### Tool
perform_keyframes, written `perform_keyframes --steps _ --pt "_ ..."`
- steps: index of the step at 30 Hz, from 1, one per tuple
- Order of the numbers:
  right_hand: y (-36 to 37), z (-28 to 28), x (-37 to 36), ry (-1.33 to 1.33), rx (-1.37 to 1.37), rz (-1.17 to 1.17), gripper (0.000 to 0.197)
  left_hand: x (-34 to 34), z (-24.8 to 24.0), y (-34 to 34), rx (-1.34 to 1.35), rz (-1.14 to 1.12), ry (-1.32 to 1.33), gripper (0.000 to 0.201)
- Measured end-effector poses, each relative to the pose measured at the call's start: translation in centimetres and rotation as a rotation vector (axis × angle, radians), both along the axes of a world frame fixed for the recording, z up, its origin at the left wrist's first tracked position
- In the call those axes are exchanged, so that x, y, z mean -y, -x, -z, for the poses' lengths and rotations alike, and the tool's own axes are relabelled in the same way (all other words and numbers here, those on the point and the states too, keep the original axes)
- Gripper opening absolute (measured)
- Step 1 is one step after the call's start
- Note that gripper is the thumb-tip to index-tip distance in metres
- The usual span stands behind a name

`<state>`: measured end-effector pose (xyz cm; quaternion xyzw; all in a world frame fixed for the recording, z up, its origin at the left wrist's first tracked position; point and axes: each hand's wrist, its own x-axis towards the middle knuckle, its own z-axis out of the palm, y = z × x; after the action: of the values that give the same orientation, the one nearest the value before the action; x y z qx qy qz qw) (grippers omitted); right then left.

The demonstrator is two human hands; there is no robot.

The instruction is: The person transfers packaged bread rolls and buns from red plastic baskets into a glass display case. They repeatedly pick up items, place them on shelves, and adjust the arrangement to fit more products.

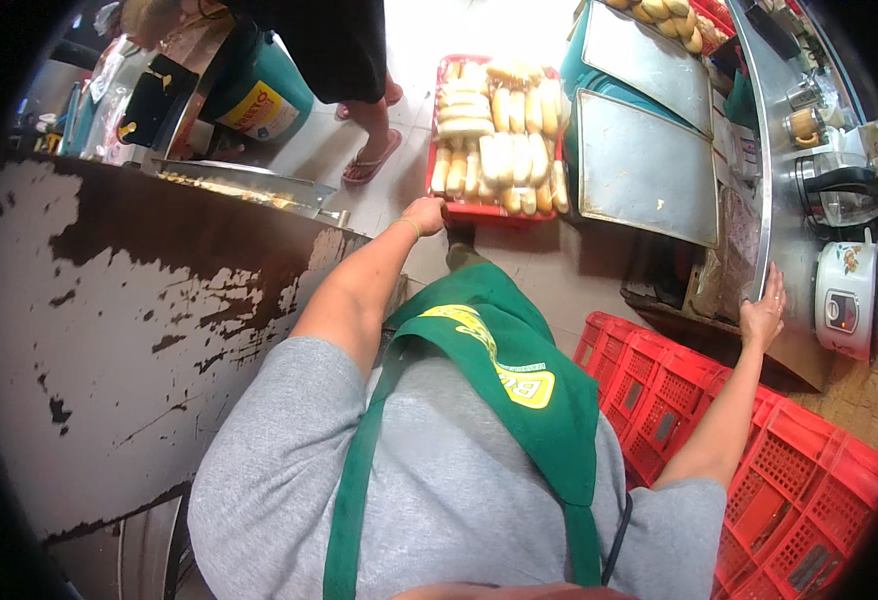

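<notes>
My left hand (426, 215) is closed on the near left corner of a red plastic crate (494, 212). Long pale bread rolls (514, 155) are piled inside the crate, several of them seemingly in clear bags. Off to the right, my right hand (762, 310) lies with fingers stretched out on the edge of a metal counter (794, 345), holding nothing. Beyond its fingertips on that counter stands a white rice cooker (847, 300) with a floral print.
Stacked red crates (759, 450) line my right side. Metal trays (647, 165) lie over a teal bin past the bread. At left stands a panel with peeling paint (159, 330). A person in flip-flops (371, 160) stands ahead beside a teal bucket (269, 95).
</notes>
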<state>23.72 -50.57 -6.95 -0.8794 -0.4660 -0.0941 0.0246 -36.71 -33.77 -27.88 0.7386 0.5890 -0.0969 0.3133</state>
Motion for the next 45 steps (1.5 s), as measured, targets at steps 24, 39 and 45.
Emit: perform_keyframes --steps 24,39,45 --pt "4.1 -2.2 -0.3 0.112 0.044 0.058 0.087 -23.5 -3.3 -7.9 -0.115 0.341 0.094 0.037" --pt "-0.8 -1.8 -16.6 0.158 0.348 0.074 0.085 -32.3 -2.0 -4.5 -0.244 0.535 0.309 0.036" --pt "-1.0 -1.8 -16.4 0.138 0.388 0.058 0.085 -34.3 -0.5 -1.5 -0.188 0.460 0.316 0.042"
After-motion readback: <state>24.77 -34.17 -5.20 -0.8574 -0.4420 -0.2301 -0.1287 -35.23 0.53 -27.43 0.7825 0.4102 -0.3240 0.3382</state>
